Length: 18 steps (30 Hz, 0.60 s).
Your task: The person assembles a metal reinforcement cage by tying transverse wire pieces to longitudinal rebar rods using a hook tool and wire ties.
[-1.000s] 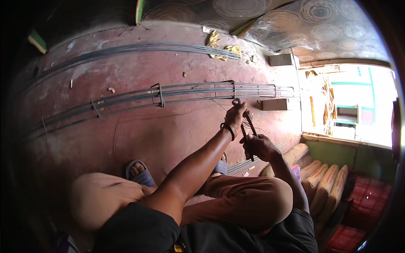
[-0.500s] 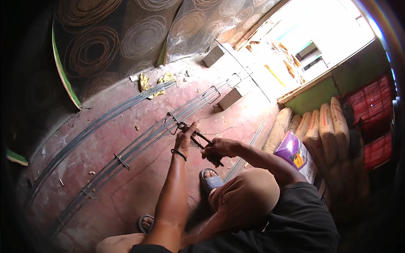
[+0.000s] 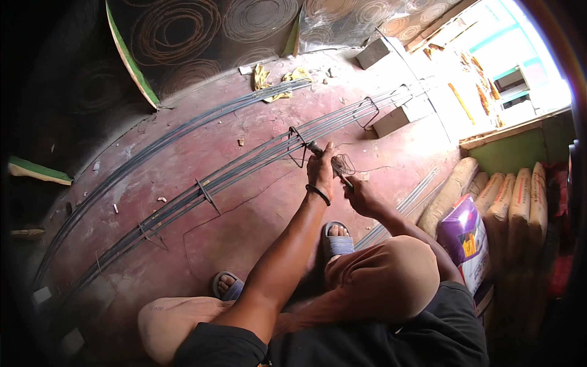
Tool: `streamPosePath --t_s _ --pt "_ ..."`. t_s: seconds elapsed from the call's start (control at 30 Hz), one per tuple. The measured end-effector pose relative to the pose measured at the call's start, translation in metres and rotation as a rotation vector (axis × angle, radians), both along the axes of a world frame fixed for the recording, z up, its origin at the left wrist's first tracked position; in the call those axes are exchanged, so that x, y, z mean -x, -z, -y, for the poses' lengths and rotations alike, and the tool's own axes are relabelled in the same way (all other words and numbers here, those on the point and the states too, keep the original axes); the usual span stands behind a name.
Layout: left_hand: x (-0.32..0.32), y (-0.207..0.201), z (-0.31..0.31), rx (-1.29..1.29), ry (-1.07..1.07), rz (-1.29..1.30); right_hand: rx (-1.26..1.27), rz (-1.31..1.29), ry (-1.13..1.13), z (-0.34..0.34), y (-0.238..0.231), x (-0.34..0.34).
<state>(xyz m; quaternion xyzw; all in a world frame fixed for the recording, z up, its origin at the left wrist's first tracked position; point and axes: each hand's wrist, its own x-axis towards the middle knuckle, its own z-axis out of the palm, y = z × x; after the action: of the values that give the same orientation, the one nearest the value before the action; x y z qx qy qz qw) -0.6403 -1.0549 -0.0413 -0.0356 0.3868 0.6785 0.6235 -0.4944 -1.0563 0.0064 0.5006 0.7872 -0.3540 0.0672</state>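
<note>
My left hand is closed round a bunch of thin tie wire, whose loops stick out on its right side. A dark, rounded tool head shows beyond its fingers, close to a square stirrup on the steel bars. My right hand, lower and to the right, grips the handle end of the pincers. Much of the tool is hidden by the hands and wire. The long rebar cage lies diagonally across the floor, with several stirrups spaced along it.
More loose bars lie along the patterned wall. Concrete blocks stand near the bright doorway, one beside the cage. Filled paper sacks and a purple bag are stacked at right. Thin rods lie near my sandalled foot.
The view has shifted, so the scene sits farther right and slightly higher. My right hand has drawn closer to my left, and the spread pincer handles no longer show.
</note>
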Motion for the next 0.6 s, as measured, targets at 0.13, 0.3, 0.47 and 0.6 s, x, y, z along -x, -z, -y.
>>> streamPosePath --t_s 0.13,0.3,0.47,0.6 --pt "0.012 0.001 0.025 -0.093 0.097 -0.102 1.431 -0.779 0.408 0.008 -0.003 -0.003" --pt "0.017 0.009 0.026 -0.101 0.251 -0.203 1.697 -0.955 0.249 -0.001 0.050 -0.023" --pt "0.017 0.001 0.024 -0.062 0.130 -0.325 1.247 -0.771 0.191 -0.005 0.052 -0.011" --pt "-0.001 0.006 0.014 0.111 -0.028 -0.416 0.269 -0.457 -0.006 -0.001 0.014 -0.008"
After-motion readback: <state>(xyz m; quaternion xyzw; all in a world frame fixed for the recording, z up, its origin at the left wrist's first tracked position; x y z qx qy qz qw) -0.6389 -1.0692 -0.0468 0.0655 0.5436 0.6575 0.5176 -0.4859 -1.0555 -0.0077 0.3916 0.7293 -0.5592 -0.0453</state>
